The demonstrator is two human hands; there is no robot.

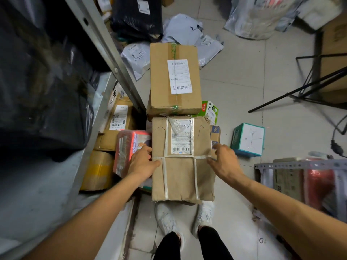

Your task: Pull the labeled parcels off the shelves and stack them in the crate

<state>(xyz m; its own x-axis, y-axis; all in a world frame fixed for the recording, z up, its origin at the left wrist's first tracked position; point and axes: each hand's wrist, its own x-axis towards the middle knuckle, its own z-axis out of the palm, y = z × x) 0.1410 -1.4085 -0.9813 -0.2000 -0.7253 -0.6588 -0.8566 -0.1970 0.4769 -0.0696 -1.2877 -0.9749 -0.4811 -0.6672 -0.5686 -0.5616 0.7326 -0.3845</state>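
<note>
Head view: my left hand [142, 162] grips the strapped parcel [182, 175] at its left edge, my right hand [223, 162] presses spread fingers on its right edge, so I judge it mid-stacking, needing squaring against the taped box [174, 79] beyond.

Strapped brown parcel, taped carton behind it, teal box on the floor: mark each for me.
Strapped brown parcel [180, 177], head view, bare paper below the cross strap.
Taped carton [159, 81], head view, cardboard left of its label.
Teal box [251, 137], head view, white top face.
</note>
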